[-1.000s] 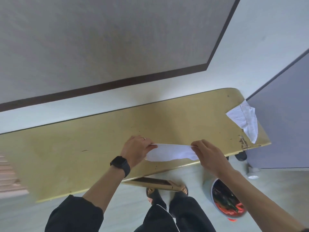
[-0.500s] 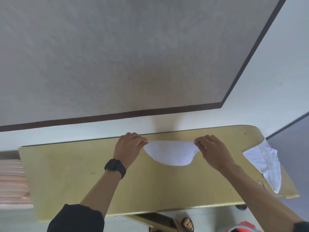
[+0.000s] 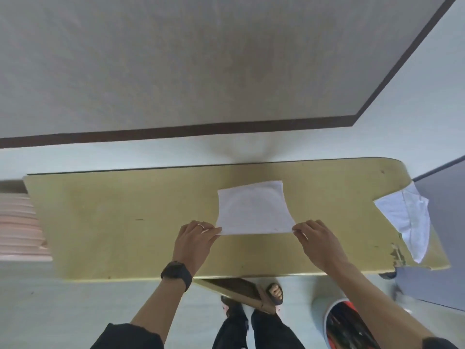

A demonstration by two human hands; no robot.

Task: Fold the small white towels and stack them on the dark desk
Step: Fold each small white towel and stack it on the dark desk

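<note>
The long yellow-olive wooden desk (image 3: 113,222) fills the width of the view, its right end rounded and chipped near the front corner. A small white rectangular towel (image 3: 253,210) lies spread flat on it, right of the middle, its far edge toward the desk's back edge. The left hand (image 3: 193,241) pinches the towel's near left corner between thumb and fingers. The right hand (image 3: 319,244) pinches the near right corner the same way.

A second crumpled white cloth (image 3: 407,217) lies at the desk's right end, partly hanging over the edge.

As I judge it, the task is at an early stage. This towel is laid out but not yet folded, no stack of folded towels shows anywhere on the desk, and the second cloth looks unfolded.

A pink ribbed object (image 3: 17,222) at the left end is cut off by the frame, so I cannot tell what it is. The white round bucket (image 3: 317,307) on the floor, also cut off, holds blurred red and dark contents. The fingertips themselves are hard to make out.
</note>
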